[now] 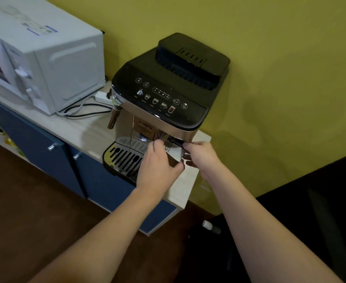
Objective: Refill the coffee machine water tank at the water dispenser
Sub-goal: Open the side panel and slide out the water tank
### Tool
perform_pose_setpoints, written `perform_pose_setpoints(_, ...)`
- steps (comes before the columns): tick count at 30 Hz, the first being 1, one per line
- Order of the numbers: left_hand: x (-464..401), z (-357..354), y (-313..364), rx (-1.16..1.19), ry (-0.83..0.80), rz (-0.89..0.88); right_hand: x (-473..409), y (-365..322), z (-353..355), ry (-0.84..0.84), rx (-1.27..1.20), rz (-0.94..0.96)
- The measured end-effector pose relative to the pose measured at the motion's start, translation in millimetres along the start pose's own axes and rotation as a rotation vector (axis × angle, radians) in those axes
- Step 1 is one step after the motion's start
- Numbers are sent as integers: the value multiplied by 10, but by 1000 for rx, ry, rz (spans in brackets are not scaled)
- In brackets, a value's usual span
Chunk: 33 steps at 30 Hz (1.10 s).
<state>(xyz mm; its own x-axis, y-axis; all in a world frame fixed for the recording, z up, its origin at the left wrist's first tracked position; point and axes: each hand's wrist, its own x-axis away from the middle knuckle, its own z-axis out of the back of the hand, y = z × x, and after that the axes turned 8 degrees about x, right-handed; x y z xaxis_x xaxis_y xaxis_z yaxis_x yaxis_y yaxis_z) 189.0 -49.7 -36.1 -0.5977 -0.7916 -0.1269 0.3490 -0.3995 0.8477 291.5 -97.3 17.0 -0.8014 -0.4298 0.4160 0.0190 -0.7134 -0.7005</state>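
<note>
A black and silver coffee machine (168, 92) stands on a light wooden counter (80, 127) against the yellow wall. Its water tank (175, 155) sits at the front right corner, partly out of the body, with a black handle (177, 143) on top. My right hand (200, 158) pinches that handle from the right. My left hand (157, 162) grips the tank's front and left side. Most of the tank is hidden behind my hands. No water dispenser is in view.
A white microwave (39, 58) stands to the left on the same counter, with cables and a power strip (102, 98) between it and the machine. The drip tray (125, 158) juts out in front. Blue cabinet doors (45, 144) lie below; a dark object (321, 211) stands at right.
</note>
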Motion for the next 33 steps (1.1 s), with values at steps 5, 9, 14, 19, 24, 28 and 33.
perform_pose_setpoints(5,213,226,-15,-64,-28,53,137,48,-59,-38,78,0)
perform_pose_setpoints(9,255,311,-2,-134,-79,61,109,98,28,-86,76,26)
perform_pose_setpoints(14,129,286,97,-217,-126,44,81,5,-64,-37,11,43)
perform_pose_setpoints(19,385,477,25,-269,-148,88,245,66,-126,-67,76,41)
perform_pose_setpoints(24,717,647,4,-274,-179,98,319,53,-42,-150,-50,-13)
perform_pose_setpoints(28,881,835,-36,-298,-209,104,498,54,-132,-172,-34,12)
perform_pose_setpoints(33,1119,1109,-54,-326,-276,91,772,215,-259,-205,-56,54)
